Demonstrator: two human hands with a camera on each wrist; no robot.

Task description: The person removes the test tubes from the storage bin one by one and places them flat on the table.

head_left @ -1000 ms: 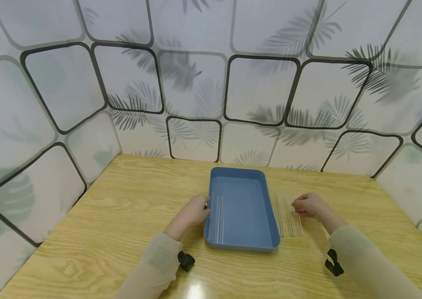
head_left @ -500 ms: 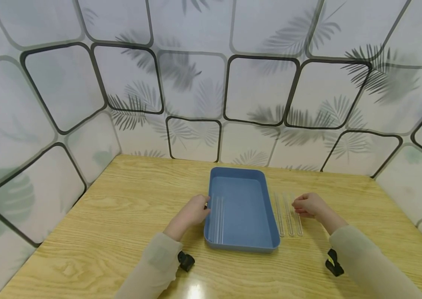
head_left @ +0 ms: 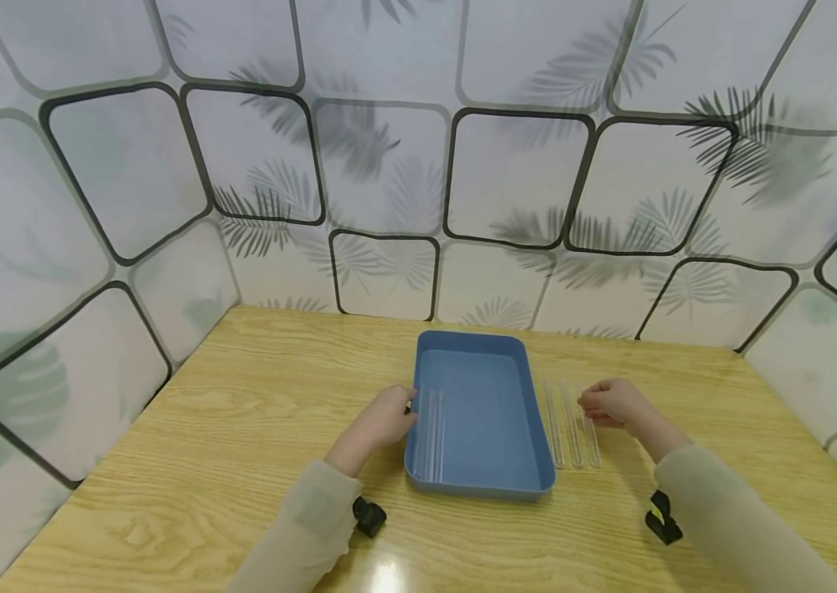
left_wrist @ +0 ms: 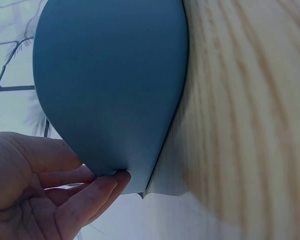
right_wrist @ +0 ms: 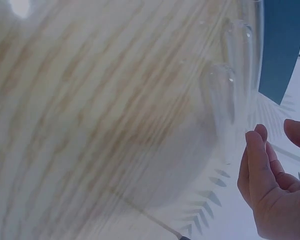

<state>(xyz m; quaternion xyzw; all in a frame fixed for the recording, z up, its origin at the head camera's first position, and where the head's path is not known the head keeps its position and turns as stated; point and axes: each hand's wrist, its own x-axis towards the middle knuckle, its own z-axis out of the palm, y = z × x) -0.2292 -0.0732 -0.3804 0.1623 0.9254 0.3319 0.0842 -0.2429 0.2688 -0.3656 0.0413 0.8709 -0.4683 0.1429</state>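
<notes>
A shallow blue tray sits mid-table in the head view, with several clear test tubes lying lengthwise along its left side. My left hand holds the tray's left rim; in the left wrist view its fingertips press the outer wall. Right of the tray, three more clear test tubes lie side by side on the table, round ends towards me. Over the far part of the rightmost one hovers my right hand. In the right wrist view its thumb and fingers are apart, with no tube visible between them.
The wooden table extends on both sides of the tray. Behind and at the sides hangs a pale cloth with leaf prints and dark outlines. Each wrist carries a black strap, the left one near the table's front.
My right hand has risen very slightly near the rightmost test tube. The left hand, the tray and the tubes look unmoved.
</notes>
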